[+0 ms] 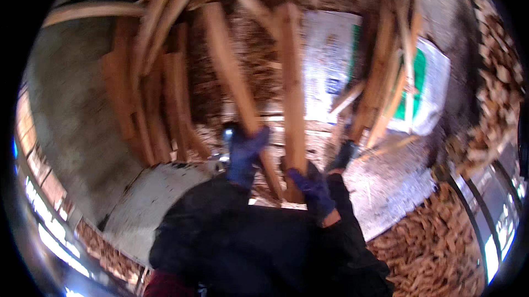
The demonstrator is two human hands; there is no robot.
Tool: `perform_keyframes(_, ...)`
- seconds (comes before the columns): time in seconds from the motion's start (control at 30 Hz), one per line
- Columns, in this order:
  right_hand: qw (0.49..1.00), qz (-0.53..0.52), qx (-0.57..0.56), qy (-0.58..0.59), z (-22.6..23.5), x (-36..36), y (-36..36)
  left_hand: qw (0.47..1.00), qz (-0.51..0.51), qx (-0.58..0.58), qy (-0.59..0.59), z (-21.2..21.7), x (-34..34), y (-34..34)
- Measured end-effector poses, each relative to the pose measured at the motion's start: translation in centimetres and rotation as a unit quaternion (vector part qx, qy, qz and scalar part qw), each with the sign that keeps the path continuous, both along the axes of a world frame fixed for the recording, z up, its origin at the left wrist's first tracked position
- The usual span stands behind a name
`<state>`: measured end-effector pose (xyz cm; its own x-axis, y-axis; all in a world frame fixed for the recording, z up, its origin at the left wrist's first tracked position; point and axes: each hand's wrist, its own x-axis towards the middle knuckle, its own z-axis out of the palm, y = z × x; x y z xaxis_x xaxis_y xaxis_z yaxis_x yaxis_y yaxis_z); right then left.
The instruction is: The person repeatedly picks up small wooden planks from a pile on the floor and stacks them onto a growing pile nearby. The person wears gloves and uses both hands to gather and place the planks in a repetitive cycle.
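My left hand (245,154), in a dark blue-purple glove, is closed around a long wooden plank (228,68) that slants up and to the left. The plank's lower end passes below that hand, close to my body. My right hand (314,191), gloved the same way, grips a second plank (292,87) that stands nearly straight up in the picture, to the right of the first. The two planks are apart at the top and come close together near my lap. Motion blur softens both gloves, and some fingers are hidden.
Several boards (157,106) lean at the left beside a grey concrete surface (71,87). Long bent strips (171,15) cross above. White-and-green sacks (328,65) lie at the right behind more boards (380,71). Stacked cut wood (430,242) fills the lower right. A dark shape (345,155) sits beside my right hand.
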<state>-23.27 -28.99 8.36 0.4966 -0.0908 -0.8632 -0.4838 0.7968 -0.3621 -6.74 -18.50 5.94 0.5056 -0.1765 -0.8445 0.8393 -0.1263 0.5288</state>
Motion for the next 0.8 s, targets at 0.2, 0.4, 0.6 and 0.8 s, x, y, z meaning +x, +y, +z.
perform_keyframes(0.2,0.989,0.095,-0.072,0.086,-1.8,-0.4,-1.4,0.997,-0.071,0.000,0.033,1.3,-5.5,-6.5)
perform_keyframes(0.4,0.998,0.008,0.069,0.008,-0.8,0.4,-1.8,0.921,-0.317,0.198,-0.108,-3.8,1.4,1.1)
perform_keyframes(0.6,0.995,0.003,0.075,0.066,-1.1,2.8,0.3,0.773,-0.265,0.513,-0.264,-13.3,17.2,20.1)
perform_keyframes(0.8,0.992,-0.042,0.092,0.072,-0.9,2.8,0.7,0.830,-0.268,0.369,-0.323,-13.0,17.2,21.4)
